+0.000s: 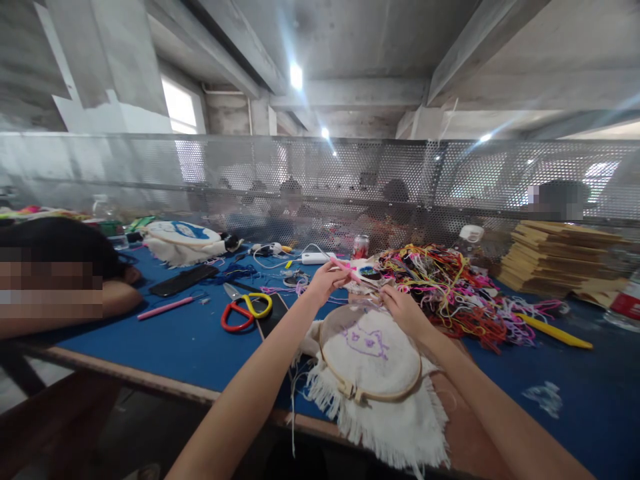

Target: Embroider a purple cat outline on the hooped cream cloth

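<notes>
My left hand [327,281] is closed around a slim pink pen-like tool [346,269], raised above the far side of an embroidery hoop. My right hand [400,308] pinches close to the tool's lower end; what lies between its fingertips is too small to make out. Below both hands, the round wooden embroidery hoop [357,393] stretches a white fringed cloth [395,437] over the table's front edge. Purple stitched lines [367,341] form an animal-like outline on it.
Scissors [245,313] with red and yellow handles lie left, near a pink stick [167,308] and another hooped cloth [183,233]. A tangled thread heap [450,287], a yellow tool [555,331] and stacked brown envelopes [555,257] are right. A person's arm [120,303] rests at left.
</notes>
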The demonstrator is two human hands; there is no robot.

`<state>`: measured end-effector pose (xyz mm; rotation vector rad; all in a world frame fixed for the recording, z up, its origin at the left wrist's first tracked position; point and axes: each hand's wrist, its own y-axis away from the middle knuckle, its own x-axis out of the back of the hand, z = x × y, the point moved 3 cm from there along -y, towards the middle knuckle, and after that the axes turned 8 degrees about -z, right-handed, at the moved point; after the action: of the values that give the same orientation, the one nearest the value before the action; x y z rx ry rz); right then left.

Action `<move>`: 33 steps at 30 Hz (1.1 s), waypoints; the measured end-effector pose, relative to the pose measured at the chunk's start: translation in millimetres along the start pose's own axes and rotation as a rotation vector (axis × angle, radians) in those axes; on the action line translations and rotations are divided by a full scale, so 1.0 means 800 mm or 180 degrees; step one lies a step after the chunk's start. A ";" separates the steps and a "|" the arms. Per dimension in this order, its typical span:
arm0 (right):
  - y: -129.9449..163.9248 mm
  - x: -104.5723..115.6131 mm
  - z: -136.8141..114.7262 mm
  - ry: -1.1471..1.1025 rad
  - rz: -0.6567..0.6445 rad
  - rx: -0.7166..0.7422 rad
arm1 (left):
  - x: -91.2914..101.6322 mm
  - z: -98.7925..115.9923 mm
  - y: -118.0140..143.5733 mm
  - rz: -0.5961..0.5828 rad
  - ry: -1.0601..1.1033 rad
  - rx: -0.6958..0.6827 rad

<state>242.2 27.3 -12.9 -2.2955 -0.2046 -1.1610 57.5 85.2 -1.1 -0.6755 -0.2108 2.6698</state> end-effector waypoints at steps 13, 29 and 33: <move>-0.005 -0.027 0.001 -0.1845 -0.0175 -0.0251 | -0.038 -0.009 0.015 -0.0710 -0.0118 0.0104; -0.005 -0.017 0.003 -0.1646 -0.0456 -0.0374 | -0.025 0.009 0.009 -0.0222 0.0020 -0.0288; -0.005 -0.016 0.000 -0.1694 -0.0507 -0.0284 | -0.031 0.001 0.011 -0.0507 -0.0079 -0.0125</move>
<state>233.2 32.4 -21.2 -2.6670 -0.5498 -0.6120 74.5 67.2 8.2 -0.6109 -0.3110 2.5287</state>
